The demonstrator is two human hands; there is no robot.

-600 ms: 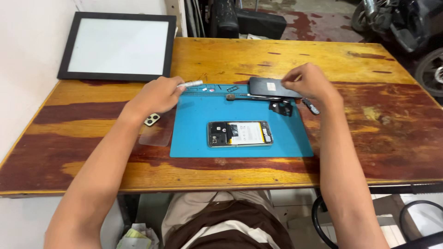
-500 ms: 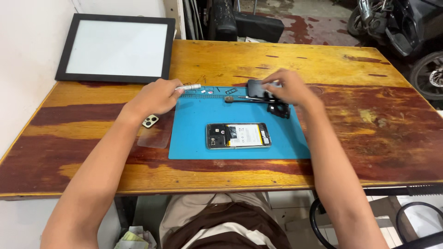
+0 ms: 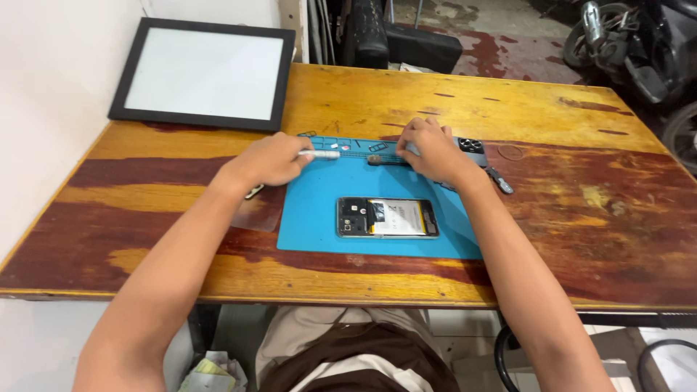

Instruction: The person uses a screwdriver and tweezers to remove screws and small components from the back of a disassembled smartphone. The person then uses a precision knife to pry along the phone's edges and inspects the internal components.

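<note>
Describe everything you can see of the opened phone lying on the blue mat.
The opened phone lies flat, lengthwise left to right, near the front middle of the blue mat. Its back cover is off: dark circuitry and camera parts sit at its left end, a large pale battery fills the middle, and a dark strip closes the right end. The frame looks dark and thin. Neither hand touches it; only the mat does.

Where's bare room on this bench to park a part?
Free: the table right of the mat, and the far strip between the frame and the far edge. Mat bare either side of the phone. Crowded: mat's far edge, both hands and small tools.
</note>
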